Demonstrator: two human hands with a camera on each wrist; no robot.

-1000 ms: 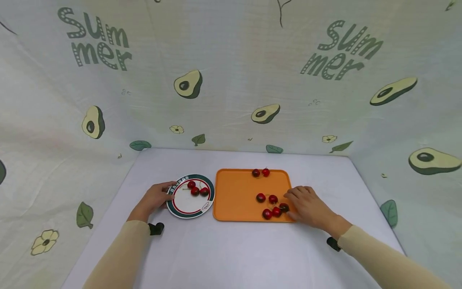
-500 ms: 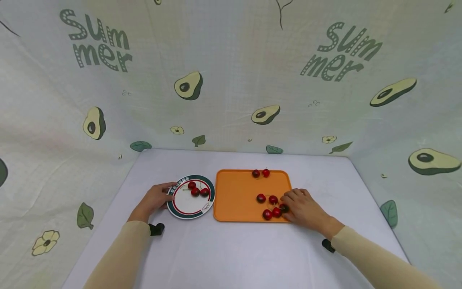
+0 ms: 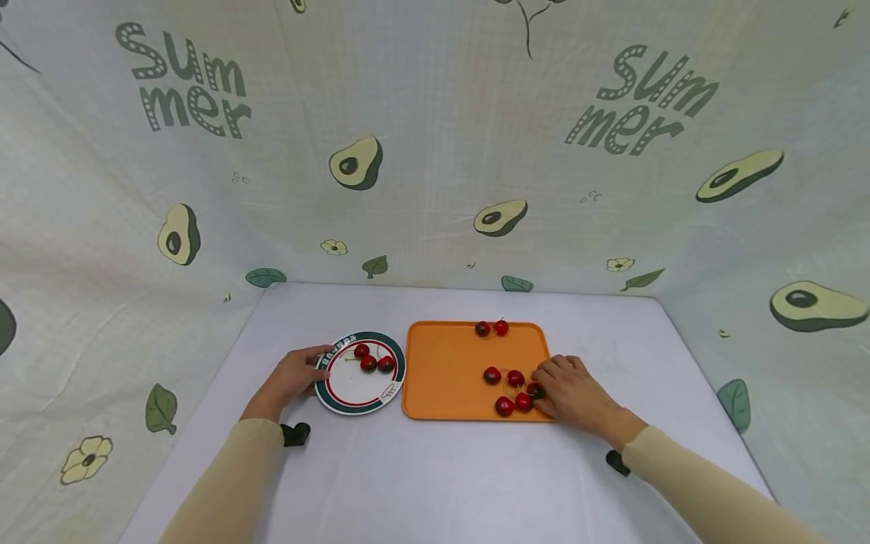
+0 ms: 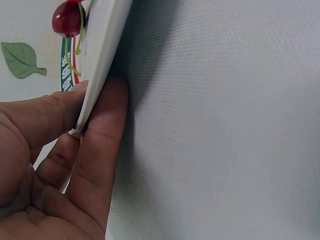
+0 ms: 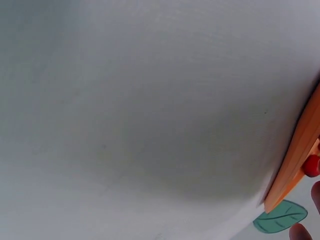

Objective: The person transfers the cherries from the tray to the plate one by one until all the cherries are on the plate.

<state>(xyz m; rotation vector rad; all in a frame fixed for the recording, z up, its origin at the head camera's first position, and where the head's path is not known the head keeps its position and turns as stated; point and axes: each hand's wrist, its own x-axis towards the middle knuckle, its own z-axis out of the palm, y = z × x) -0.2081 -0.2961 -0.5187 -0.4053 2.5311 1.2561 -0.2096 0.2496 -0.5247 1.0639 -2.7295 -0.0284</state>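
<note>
My left hand (image 3: 294,375) pinches the left rim of a round plate (image 3: 343,397), white with a green and red border. In the left wrist view the thumb lies over the rim and fingers (image 4: 102,150) go beneath it. Three cherries (image 3: 368,364) with stems rest on the plate. At the right side of an orange tray (image 3: 442,370), my right hand (image 3: 574,393) pinches a dark cherry (image 3: 535,391) between thumb and fingers. Close beside it lie a red cherry (image 3: 523,402) and several more. The right wrist view catches only fingertips (image 5: 300,232) at its edge.
Two cherries (image 3: 482,329) sit near the tray's far edge. Plate and tray stand side by side on a white-covered table (image 3: 421,476). Behind the table hangs a cloth (image 3: 435,113) printed with avocados, leaves and lettering.
My right hand has moved left and closed in on the dark cherry at the tray's right side. The left hand keeps its grip on the plate.
</note>
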